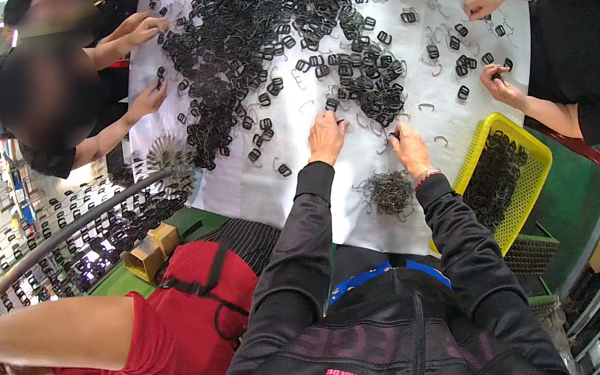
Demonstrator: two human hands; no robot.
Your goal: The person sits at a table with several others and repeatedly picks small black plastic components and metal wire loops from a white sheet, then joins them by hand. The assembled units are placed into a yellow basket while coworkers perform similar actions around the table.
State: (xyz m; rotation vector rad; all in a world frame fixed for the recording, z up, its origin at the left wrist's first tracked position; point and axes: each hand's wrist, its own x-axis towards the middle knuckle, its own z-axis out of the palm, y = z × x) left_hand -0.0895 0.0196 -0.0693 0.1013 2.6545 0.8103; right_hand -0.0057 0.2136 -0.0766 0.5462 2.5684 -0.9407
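Observation:
My left hand [327,138] is closed in a pinch over the white table, with a small black buckle [332,104] at its fingertips. My right hand [411,148] is closed as well, its fingertips together at the near end of a small pile of black buckles [376,85]. Something dark and small shows at those fingers, too small to name. Just left of my right wrist lies a tangled heap of thin dark wire hooks [389,193].
A large mound of black buckles [267,28] covers the far middle of the white table [253,191]. A yellow basket [545,163] with dark pieces stands by my right arm. Co-workers' hands [484,1] handle pieces at both sides. A person in red [151,337] is close on my left.

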